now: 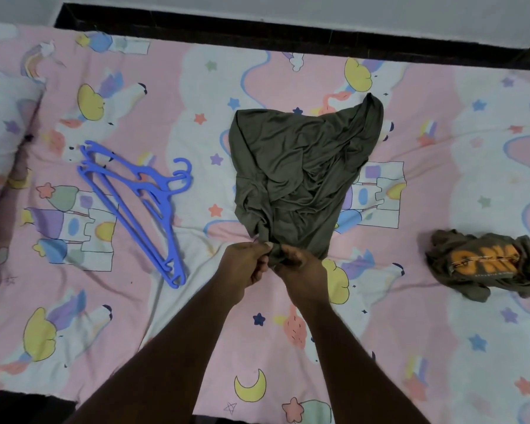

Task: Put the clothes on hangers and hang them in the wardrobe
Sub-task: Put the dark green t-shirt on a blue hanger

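Gripping the near edge of an olive garment [300, 175], the left hand [242, 267] and the right hand [300, 267] sit close together, fingers curled into the bunched cloth; the rest of it lies spread out and wrinkled on the bed, reaching away from the person. To its left, well apart, lies a stack of blue plastic hangers [138, 203], at least three, overlapping. To the right, near the frame's edge, a second olive garment [487, 264] with orange lettering lies crumpled. Nothing lies between the hands and the hangers. The bedsheet [441, 347] is pink and white with unicorns, stars and castles. A matching pillow [3, 142] sits far left. A dark bed frame [196, 29] and pale wall run along the far side.
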The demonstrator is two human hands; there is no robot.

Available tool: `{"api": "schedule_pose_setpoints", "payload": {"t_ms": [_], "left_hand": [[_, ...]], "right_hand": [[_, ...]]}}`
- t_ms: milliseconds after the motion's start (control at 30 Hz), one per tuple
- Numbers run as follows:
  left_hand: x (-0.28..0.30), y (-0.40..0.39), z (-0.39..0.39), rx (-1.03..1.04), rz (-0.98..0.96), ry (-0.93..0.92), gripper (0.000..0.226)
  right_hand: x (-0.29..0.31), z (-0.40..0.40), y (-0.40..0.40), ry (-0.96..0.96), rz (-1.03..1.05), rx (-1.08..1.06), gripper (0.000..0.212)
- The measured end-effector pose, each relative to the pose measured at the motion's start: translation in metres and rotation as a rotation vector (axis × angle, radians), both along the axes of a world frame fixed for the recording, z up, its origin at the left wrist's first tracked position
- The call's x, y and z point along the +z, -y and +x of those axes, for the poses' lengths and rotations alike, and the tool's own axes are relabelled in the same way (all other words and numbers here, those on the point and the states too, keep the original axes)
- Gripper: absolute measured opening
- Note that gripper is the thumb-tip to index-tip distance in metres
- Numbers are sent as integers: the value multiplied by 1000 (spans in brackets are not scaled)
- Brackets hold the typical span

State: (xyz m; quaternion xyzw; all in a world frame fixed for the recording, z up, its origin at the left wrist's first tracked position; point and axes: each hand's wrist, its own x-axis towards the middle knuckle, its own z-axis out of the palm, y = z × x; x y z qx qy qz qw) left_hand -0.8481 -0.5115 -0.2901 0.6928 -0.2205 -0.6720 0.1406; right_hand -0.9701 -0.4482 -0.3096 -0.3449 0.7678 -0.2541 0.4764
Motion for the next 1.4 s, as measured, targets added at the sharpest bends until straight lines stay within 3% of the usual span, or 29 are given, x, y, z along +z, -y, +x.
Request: {"api": "schedule_pose_setpoints", "payload": {"t_ms": [133,200,300,367,433,500,567,767,900,1067,1167,1233,1267,1400], "left_hand": [[28,9,8,-135,-153,-47,30],[40,18,12,-128,-215,-69,37],[48,41,12,47,-280,-43,34],[47,56,10,140,-311,-34,22],[40,66,9,122,-343,-13,13],[29,69,11,47,-378,48,9],[14,69,12,-43,-399,115,11],[-21,57,0,-410,-479,335,20],[-36,66,-12,-542,-566,430,23],[-54,88,-24,-604,-610,476,26],[-61,93,-33,-577,-590,435,28],[-65,94,-37,-554,-559,419,34],[-65,94,-37,-541,-550,423,37],[-61,90,-32,-513,-540,454,42]], "right_hand": [[37,0,8,-46,-116,77,12],[62,-5,14,156,-112,46,9],[92,-23,34,630,-127,-82,15],[93,-45,53,696,-155,-326,14],[80,-74,70,434,-114,-516,11],[54,-105,74,-41,0,-455,16],[35,-122,71,-230,55,-376,23],[5,-113,77,-302,44,-148,17],[-12,-114,93,-321,66,-98,22],[-29,-119,120,-367,34,-45,21],[-36,-115,129,-376,122,62,30],[-39,-110,130,-409,171,107,22],[-38,-110,129,-419,166,93,14],[-13,-118,119,-378,-1,-151,18]]}}
